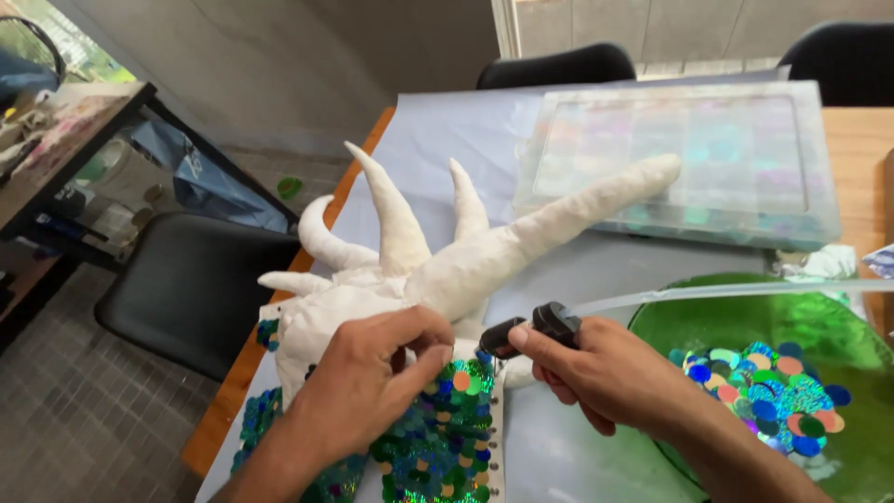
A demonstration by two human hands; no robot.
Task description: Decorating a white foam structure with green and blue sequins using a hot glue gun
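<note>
My left hand point(372, 373) pinches a sequin against the one white stuffed figure point(419, 270), which lies on the counter point(559, 270). It looks soft and light; I'd steady its body, not its five thin horns. Right of the figure, my right hand point(596, 373) has its grip closed round one glue gun point(531, 331).

A clear, flat, rectangular plastic case point(684, 158) with pale compartments lies far right on the counter point(857, 140). No labels, signs or screens.
</note>
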